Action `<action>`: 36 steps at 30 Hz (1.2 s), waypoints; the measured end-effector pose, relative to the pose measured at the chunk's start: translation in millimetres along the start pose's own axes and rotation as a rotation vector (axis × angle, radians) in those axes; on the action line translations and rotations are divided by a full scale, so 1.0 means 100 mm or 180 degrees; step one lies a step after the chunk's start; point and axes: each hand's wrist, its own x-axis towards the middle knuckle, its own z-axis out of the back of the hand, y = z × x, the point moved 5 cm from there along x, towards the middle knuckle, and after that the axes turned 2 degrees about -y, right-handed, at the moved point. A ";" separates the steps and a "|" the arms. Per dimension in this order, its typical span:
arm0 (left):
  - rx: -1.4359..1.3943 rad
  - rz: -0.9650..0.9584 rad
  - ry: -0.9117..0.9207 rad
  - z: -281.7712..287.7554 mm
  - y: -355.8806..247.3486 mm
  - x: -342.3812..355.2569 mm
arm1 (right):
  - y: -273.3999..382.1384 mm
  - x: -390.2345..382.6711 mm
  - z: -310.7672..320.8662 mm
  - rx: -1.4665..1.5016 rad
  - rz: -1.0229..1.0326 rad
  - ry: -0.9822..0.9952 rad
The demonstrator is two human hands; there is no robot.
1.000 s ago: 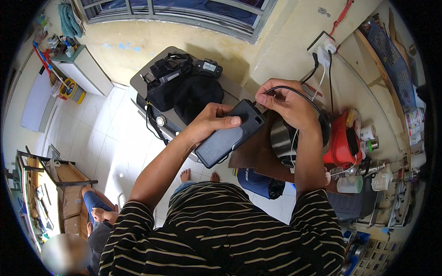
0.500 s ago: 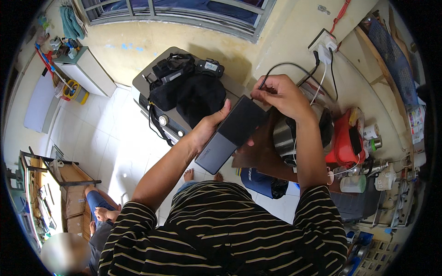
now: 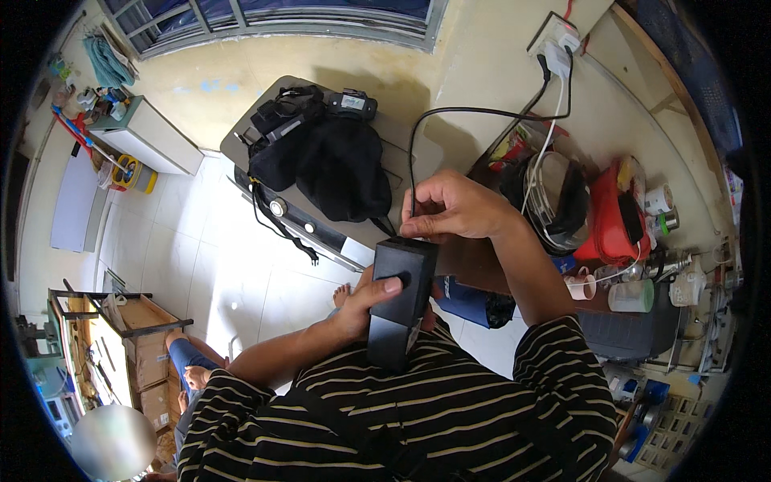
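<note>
My left hand point(image 3: 368, 301) grips a flat dark rectangular device point(image 3: 399, 301), held upright close to my striped shirt, thumb across its face. My right hand point(image 3: 451, 207) pinches the end of a black cable point(image 3: 450, 112) right at the device's top edge. The cable loops up and runs to a white wall socket point(image 3: 556, 44) at the upper right. Whether the plug is seated in the device is hidden by my fingers.
A grey machine point(image 3: 401, 140) with black bags point(image 3: 341, 165) on top stands ahead. At right, a brown table point(image 3: 470, 265) carries a steel pot point(image 3: 554, 201), a red appliance point(image 3: 614, 217) and cups. Another person's legs point(image 3: 189, 361) lie on the tiled floor at lower left.
The device has turned from slanted to upright and come closer to my chest. My right hand has brought the cable end down to its top edge.
</note>
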 end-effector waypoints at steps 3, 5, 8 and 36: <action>-0.0353 0.0135 0.0056 -0.01 0.04 0.00 | -0.04 -0.03 -0.03 -0.0080 -0.0084 -0.0065; -0.0525 0.0197 0.0065 0.01 0.13 -0.01 | -0.08 -0.05 -0.08 -0.0084 -0.0185 -0.0111; -0.0771 0.0285 -0.0079 0.06 0.20 -0.03 | -0.02 -0.10 -0.09 -0.0410 0.0210 -0.0323; 0.2045 -0.3160 0.1692 -3.38 -3.15 2.14 | 3.18 -2.86 1.99 -0.4508 0.0845 -0.3828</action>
